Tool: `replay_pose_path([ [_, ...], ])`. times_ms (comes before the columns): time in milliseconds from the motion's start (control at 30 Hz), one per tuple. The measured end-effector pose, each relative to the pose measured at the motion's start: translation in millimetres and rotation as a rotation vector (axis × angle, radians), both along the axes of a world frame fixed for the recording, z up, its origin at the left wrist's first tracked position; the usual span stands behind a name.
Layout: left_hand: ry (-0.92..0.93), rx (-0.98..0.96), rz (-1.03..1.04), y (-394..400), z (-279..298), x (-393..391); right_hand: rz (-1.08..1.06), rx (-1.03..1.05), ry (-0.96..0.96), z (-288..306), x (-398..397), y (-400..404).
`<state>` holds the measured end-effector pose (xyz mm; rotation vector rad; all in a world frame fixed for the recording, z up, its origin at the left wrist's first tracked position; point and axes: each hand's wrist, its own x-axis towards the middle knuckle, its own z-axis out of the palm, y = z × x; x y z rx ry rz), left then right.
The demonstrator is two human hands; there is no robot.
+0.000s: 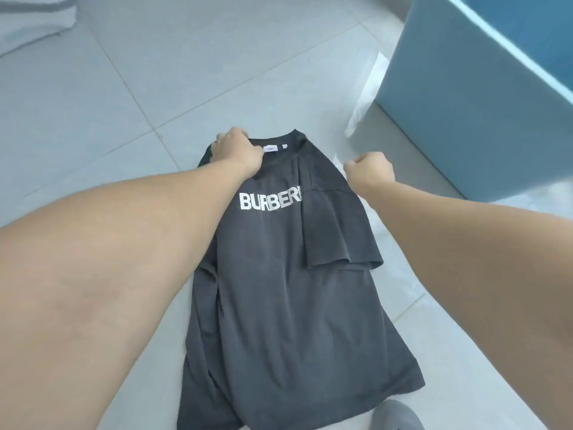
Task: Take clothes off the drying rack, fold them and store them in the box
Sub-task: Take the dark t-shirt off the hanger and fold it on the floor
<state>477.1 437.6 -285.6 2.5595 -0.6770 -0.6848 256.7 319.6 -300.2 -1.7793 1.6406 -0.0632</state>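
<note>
We are folding the dark grey T-shirt (279, 290) lying flat on the tiled floor (155, 88) beside the blue box (471, 103), our left hand (238, 152) gripping its shoulder, our right hand (369, 170) clenched empty just beside it, judging the limp, light cloth best pinched at shoulders and hem.

Pale tiled floor (130, 97). Clear plastic sheet (369, 88) lying far right. Grey slipper (397, 415) at bottom edge. White fabric (34, 23) top left, blurred.

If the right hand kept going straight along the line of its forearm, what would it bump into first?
Probably the crumpled clear plastic on the floor, just before the blue box. The right hand is fisted beside the dark T-shirt; depth is uncertain.
</note>
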Motion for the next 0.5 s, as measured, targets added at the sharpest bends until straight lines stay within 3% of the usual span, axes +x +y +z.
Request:
replay_pose_path([
  [167, 0.385, 0.125, -0.111, 0.4, -49.7, -84.5, -0.009, 0.321, 0.081, -55.1, -55.9, 42.4],
  [300, 0.627, 0.280, -0.044, 4.8, -77.4, -129.1, 0.042, 0.471, 0.177, -82.4, -58.5, 64.4],
  [500, 0.719, 0.346, -0.003, 13.6, -96.6, -152.2, 0.216, 0.350, 0.272, -101.9, -56.6, 68.1],
])
